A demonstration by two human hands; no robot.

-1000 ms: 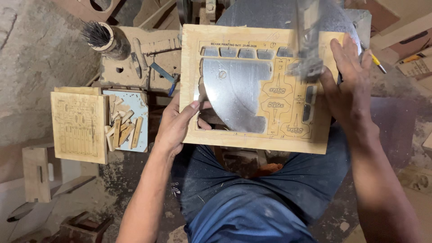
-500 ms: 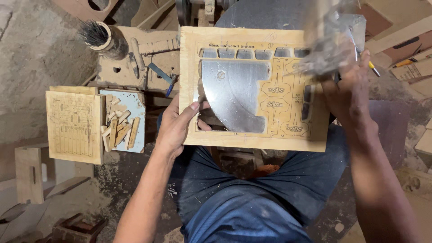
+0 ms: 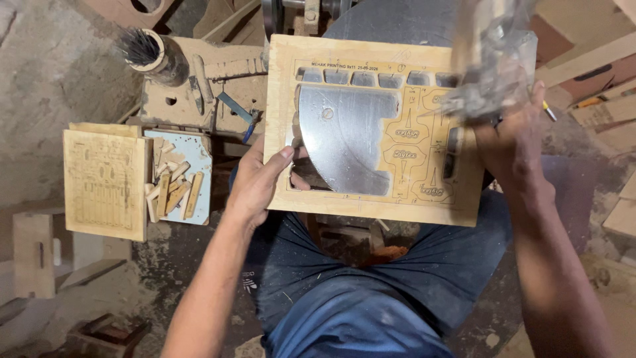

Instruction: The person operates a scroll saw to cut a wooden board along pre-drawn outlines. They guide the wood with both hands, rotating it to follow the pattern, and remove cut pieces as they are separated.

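Board point(image 3: 377, 205) lies flat on the metal bench point(image 3: 344, 146), over the person's lap. Left hand point(image 3: 255, 182) clamps the board's left edge, thumb on top, fingers through the cutout, steadying it. Right hand point(image 3: 513, 142) closes round a blurred tool point(image 3: 490, 66) at the far right corner. Board is pale wood with printed outlines; slots are cut along its far edge.

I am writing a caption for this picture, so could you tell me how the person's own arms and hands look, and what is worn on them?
Both forearms are bare, with no sleeves in view. The left hand and the right hand wear no gloves, and no ring, watch or bracelet shows. The right hand's fingers are partly blurred and partly hidden, so small details there cannot be told.
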